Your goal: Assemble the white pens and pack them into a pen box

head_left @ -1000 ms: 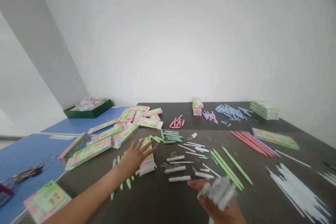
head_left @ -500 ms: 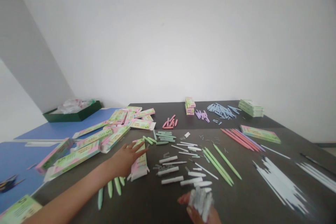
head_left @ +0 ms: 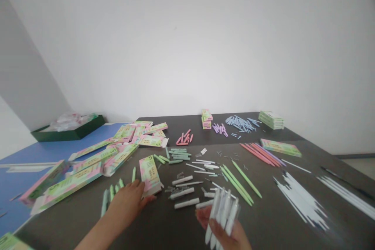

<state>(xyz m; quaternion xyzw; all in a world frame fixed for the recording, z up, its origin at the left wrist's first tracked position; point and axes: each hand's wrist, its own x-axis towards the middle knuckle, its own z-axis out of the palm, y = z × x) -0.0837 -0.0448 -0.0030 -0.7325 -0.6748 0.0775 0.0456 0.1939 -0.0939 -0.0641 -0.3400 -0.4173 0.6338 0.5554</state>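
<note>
My right hand (head_left: 227,231) is at the bottom middle of the view, closed around a bundle of white pens (head_left: 222,215) held upright over the dark table (head_left: 175,226). My left hand (head_left: 127,203) lies flat on the table with its fingers touching the near end of a pink and green pen box (head_left: 149,172). Several mint green pen caps (head_left: 113,193) lie just left of that hand. White pen parts (head_left: 184,193) are scattered between my two hands.
A heap of pink and green boxes (head_left: 96,160) covers the left, partly on a blue table (head_left: 43,152) with a dark green tray (head_left: 68,133). Long green barrels (head_left: 238,179), pink barrels (head_left: 258,153) and white refills (head_left: 299,199) lie right. Box stacks (head_left: 271,119) stand at the back.
My left hand has drawn back toward me along the box. My right hand has lifted the white pens higher and into sharper view. The view has shifted to the right.
</note>
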